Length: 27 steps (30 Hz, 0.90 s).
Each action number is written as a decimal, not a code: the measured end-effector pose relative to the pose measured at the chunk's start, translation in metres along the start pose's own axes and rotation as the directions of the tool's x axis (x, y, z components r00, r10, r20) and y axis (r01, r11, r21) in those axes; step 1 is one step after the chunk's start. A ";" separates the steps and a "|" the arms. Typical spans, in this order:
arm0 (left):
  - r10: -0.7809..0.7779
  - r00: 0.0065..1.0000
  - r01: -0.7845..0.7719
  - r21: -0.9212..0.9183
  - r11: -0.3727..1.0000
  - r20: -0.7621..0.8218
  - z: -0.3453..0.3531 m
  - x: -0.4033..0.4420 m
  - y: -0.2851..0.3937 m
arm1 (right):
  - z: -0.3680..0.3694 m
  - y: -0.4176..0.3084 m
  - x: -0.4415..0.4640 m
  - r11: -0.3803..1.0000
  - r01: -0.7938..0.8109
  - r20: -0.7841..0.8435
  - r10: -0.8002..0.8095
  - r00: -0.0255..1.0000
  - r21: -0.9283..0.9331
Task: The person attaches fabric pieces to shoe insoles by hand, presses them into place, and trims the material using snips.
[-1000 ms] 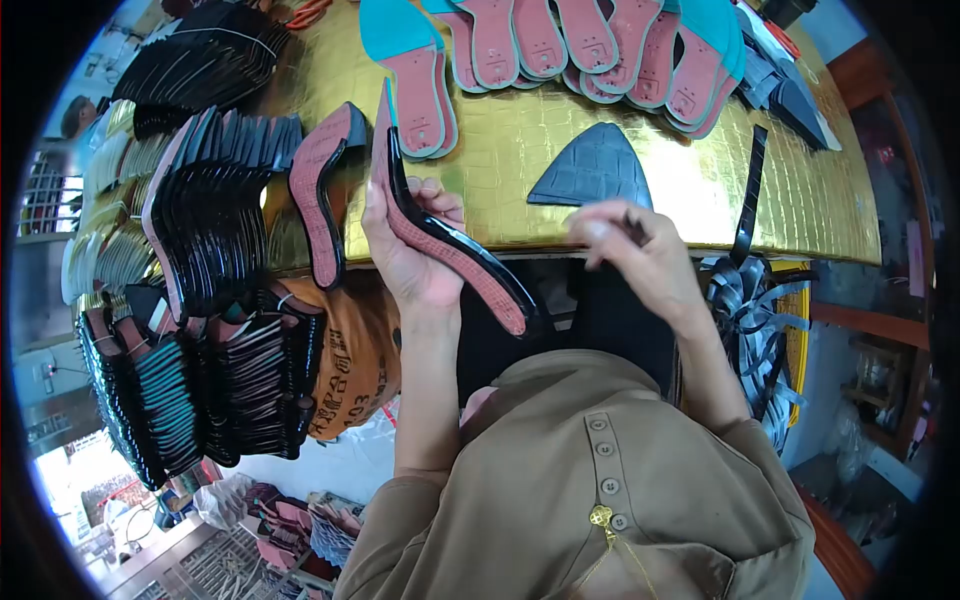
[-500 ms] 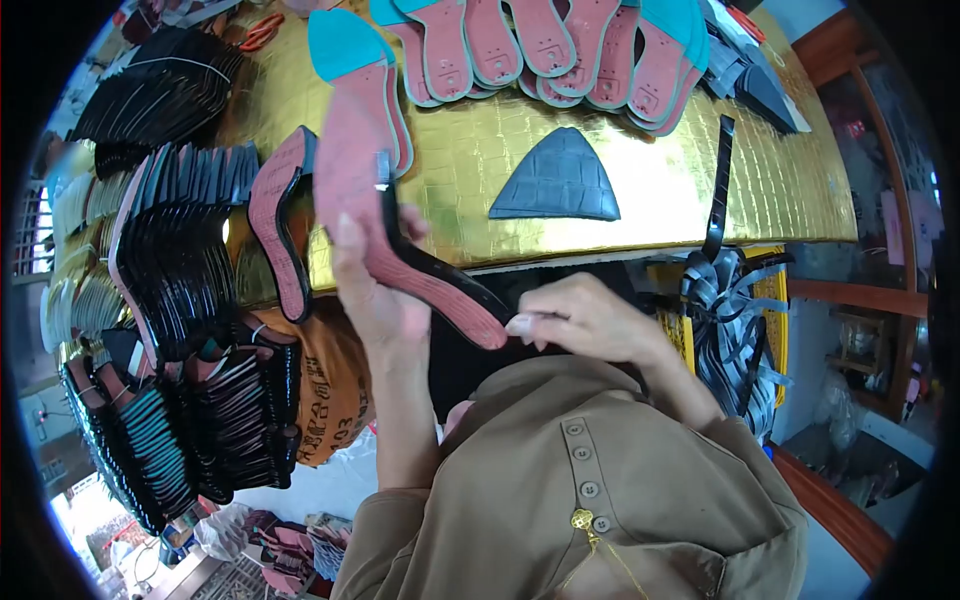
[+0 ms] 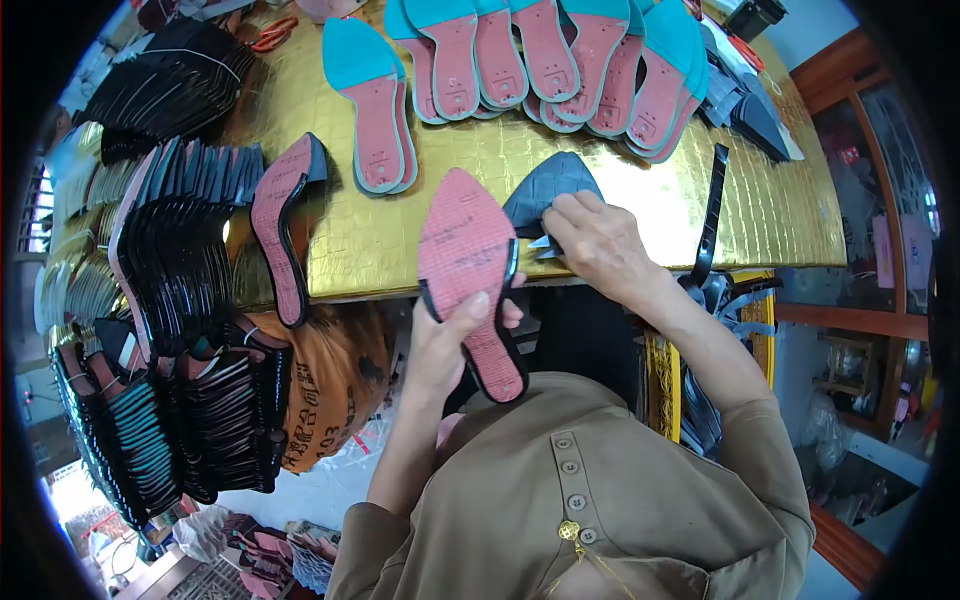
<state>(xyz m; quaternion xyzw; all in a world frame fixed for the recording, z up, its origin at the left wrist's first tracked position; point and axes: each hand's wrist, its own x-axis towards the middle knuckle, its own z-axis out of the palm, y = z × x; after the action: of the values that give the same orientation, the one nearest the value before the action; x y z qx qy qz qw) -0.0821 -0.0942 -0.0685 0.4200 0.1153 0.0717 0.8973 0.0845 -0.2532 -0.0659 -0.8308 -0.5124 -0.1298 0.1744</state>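
The pink sole with black edging is in front of the gold table, its pointed end overlapping the table's near edge in view. The left hand grasps its narrow middle, thumb on the pink face. The right hand is curled over the dark leather piece on the table; whether it pinches it, I cannot tell. Teal-and-pink insoles lie beyond, a black strap to the right, and another sole to the left.
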 end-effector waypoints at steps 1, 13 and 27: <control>-0.023 1.000 0.024 -0.024 0.999 0.009 0.006 0.003 -0.001 | 0.001 0.004 0.002 0.995 -0.042 -0.034 0.045 0.998 0.093; -0.140 0.976 0.132 0.060 0.989 0.169 0.037 0.055 -0.006 | -0.053 -0.013 -0.019 0.944 -0.119 -0.359 0.231 0.904 0.309; -0.063 0.998 0.068 -0.200 0.977 0.030 0.013 0.013 -0.001 | -0.032 -0.034 -0.045 -0.160 -0.210 0.255 0.775 0.578 0.964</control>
<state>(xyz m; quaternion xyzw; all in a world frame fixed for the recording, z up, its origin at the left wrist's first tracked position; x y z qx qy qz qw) -0.0661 -0.1016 -0.0632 0.3241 0.1107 0.0485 0.9383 0.0329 -0.2891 -0.0499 -0.5727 -0.0226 0.1403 0.8074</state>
